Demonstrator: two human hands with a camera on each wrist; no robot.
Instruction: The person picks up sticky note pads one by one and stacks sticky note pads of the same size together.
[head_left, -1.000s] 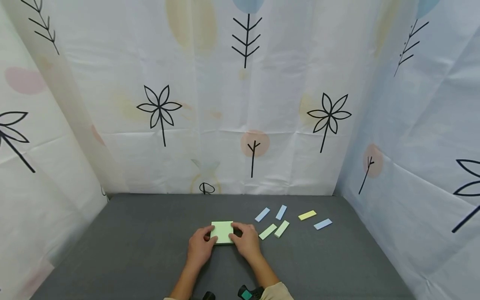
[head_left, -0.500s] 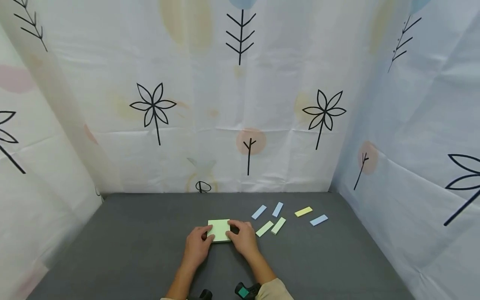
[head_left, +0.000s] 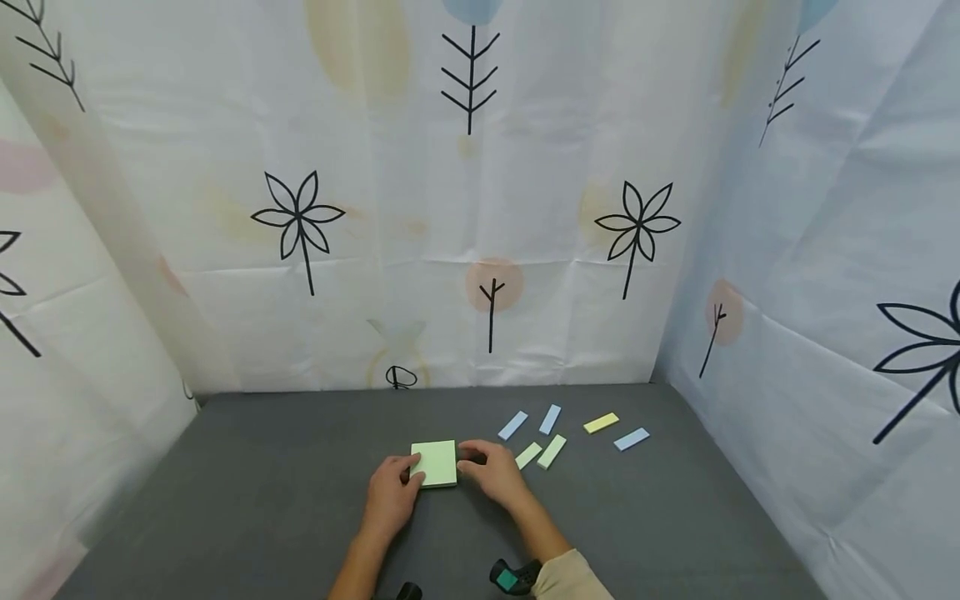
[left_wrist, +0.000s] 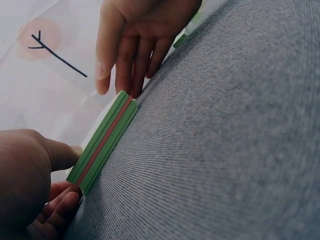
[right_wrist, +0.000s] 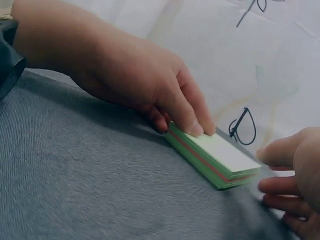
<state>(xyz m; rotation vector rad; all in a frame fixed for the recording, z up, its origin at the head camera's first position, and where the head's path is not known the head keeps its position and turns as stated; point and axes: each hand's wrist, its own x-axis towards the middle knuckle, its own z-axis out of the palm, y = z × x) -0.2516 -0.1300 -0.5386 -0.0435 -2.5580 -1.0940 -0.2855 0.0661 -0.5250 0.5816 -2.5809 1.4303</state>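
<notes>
A square stack of light green sticky notes (head_left: 435, 464), with a reddish layer among its green edges in the left wrist view, lies flat on the grey table. My left hand (head_left: 392, 496) holds the stack by its left side, thumb and fingers at the edge; in the right wrist view the left thumb and fingers press its top. Just off the right edge, my right hand (head_left: 498, 477) hovers with a small gap and nothing in it, its fingers relaxed, as the left wrist view also shows for the right hand (left_wrist: 145, 37).
To the right lie several narrow sticky-note strips: blue ones (head_left: 513, 426), a yellow one (head_left: 602, 422) and pale green ones (head_left: 552, 452). The nearest green strip (head_left: 528, 455) lies close by my right hand. Patterned white cloth (head_left: 390, 208) walls the grey table (head_left: 262, 500) at back and sides.
My right hand has let go of the stack's right edge and drawn slightly to the right. My left hand keeps its hold. The head view has shifted a little.
</notes>
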